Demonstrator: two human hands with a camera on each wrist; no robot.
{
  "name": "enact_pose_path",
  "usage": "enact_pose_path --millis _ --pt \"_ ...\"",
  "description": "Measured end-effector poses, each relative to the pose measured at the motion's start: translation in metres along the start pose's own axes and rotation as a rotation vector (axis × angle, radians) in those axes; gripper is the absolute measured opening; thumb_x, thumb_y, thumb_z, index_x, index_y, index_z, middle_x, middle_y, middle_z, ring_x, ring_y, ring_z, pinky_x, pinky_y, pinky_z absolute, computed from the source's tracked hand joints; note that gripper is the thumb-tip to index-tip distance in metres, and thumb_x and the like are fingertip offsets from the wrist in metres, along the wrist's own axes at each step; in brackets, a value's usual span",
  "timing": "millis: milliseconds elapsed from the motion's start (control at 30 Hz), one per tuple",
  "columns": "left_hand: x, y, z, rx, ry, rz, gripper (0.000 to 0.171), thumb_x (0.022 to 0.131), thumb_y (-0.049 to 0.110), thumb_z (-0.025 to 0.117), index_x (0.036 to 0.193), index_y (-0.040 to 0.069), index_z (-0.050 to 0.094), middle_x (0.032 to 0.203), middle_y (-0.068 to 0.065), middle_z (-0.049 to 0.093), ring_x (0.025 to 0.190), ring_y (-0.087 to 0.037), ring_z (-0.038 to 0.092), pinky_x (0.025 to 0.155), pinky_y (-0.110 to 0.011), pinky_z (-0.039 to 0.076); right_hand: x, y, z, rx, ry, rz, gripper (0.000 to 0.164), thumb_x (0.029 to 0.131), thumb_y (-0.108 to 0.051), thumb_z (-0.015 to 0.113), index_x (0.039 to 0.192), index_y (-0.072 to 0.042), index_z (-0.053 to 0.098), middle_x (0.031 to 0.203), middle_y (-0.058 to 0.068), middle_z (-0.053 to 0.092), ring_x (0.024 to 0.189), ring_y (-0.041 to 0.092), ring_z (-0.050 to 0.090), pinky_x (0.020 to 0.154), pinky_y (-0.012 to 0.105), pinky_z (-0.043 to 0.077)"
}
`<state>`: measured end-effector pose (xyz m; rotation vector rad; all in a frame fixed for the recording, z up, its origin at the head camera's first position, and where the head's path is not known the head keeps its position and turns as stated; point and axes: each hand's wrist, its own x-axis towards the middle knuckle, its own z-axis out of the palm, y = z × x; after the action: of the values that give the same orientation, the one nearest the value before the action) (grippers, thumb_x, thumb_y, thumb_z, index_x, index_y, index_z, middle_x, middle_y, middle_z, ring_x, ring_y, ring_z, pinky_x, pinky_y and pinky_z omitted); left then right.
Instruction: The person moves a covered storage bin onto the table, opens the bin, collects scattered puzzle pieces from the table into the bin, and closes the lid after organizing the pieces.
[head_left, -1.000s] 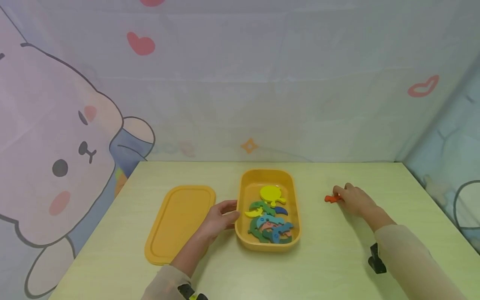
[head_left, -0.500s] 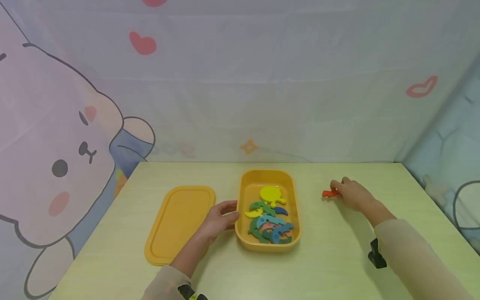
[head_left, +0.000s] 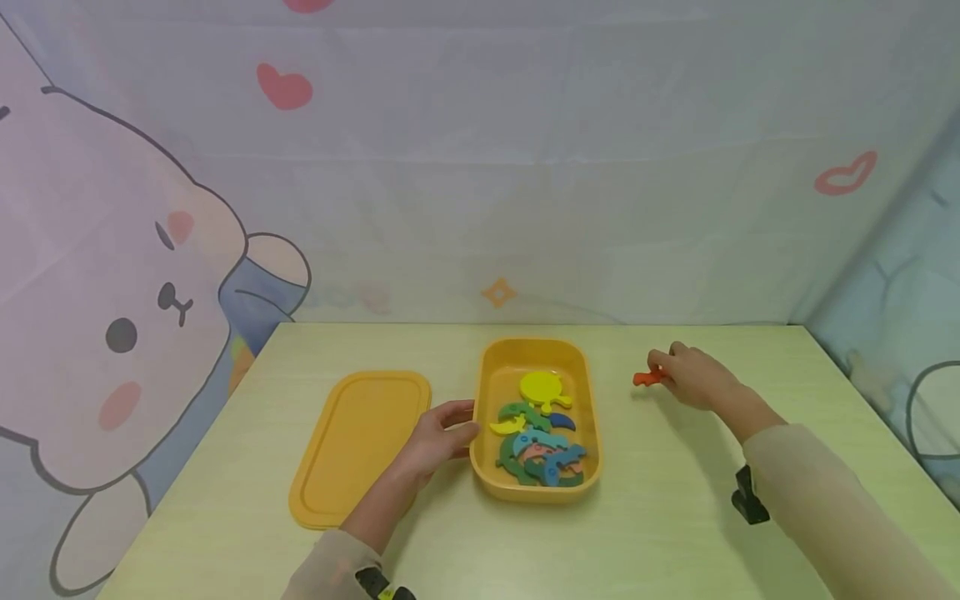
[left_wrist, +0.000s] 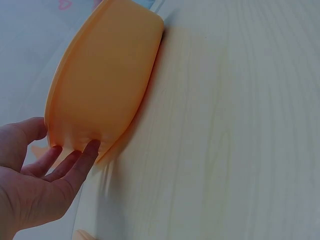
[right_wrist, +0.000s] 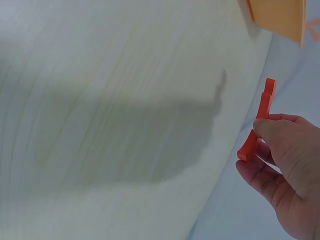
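Note:
In the head view my right hand (head_left: 693, 377) is raised over the table to the right of the yellow bin. It pinches a small flat red toy piece (right_wrist: 265, 102) between thumb and fingers; the piece's exact shape is partly hidden. My left hand (head_left: 438, 437) touches the left outer wall of the bin (head_left: 534, 493), its fingertips (left_wrist: 93, 144) against the side and the thumb near the rim. Inside the bin lie flat animal-like pieces: a round yellow one (head_left: 542, 388), a green one (head_left: 517, 467), a blue one (head_left: 558, 467) and several others, overlapping.
A yellow lid (head_left: 360, 450) lies flat on the table left of the bin, partly behind my left forearm. The pale wooden table (head_left: 637, 542) ends at a patterned cloth backdrop (head_left: 600, 208).
My right hand has moved left and away from me with the red toy piece, rising off the table. My left hand and the bin have stayed still.

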<state>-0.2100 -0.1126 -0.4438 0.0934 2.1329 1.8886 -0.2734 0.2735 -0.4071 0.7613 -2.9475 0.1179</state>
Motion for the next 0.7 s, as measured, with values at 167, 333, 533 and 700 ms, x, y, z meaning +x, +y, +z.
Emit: enact_pose_path --millis 167,333,533,700 --pt "-0.012 0.015 0.002 0.013 -0.002 -0.002 0.046 0.090 0.010 0.055 0.133 -0.002 0.043 0.132 -0.023 0.046 0.112 -0.032 0.054 0.082 -0.036 0.054 0.004 -0.007 -0.006 -0.006 0.026 -0.041 0.015 0.082 -0.003 0.065 0.091 -0.009 0.055 0.072 0.006 0.047 0.058 0.019 0.042 0.053 0.030 0.041" --pt "-0.018 0.022 0.003 0.017 -0.006 0.000 0.047 0.090 0.012 0.056 0.133 -0.002 0.044 0.132 -0.023 0.047 0.111 -0.030 0.055 0.083 -0.035 0.054 0.009 -0.011 -0.009 -0.026 0.032 -0.054 0.016 0.082 -0.004 0.065 0.093 -0.010 0.055 0.072 0.005 0.047 0.059 0.018 0.042 0.054 0.030 0.041" --pt "-0.015 0.019 0.003 0.017 -0.010 0.000 0.047 0.090 0.012 0.056 0.133 -0.002 0.043 0.132 -0.023 0.047 0.111 -0.029 0.055 0.082 -0.035 0.054 0.015 -0.018 -0.012 -0.031 0.029 -0.071 0.016 0.082 -0.006 0.066 0.092 -0.012 0.054 0.074 0.006 0.047 0.060 0.019 0.043 0.055 0.031 0.042" --pt "0.001 -0.001 0.000 0.015 0.007 -0.001 0.045 0.090 0.012 0.056 0.133 0.001 0.045 0.131 -0.019 0.049 0.108 -0.027 0.057 0.081 -0.035 0.054 0.019 -0.022 -0.014 -0.053 0.036 -0.093 0.017 0.082 -0.006 0.066 0.092 -0.012 0.055 0.074 0.006 0.046 0.059 0.019 0.042 0.054 0.030 0.042"
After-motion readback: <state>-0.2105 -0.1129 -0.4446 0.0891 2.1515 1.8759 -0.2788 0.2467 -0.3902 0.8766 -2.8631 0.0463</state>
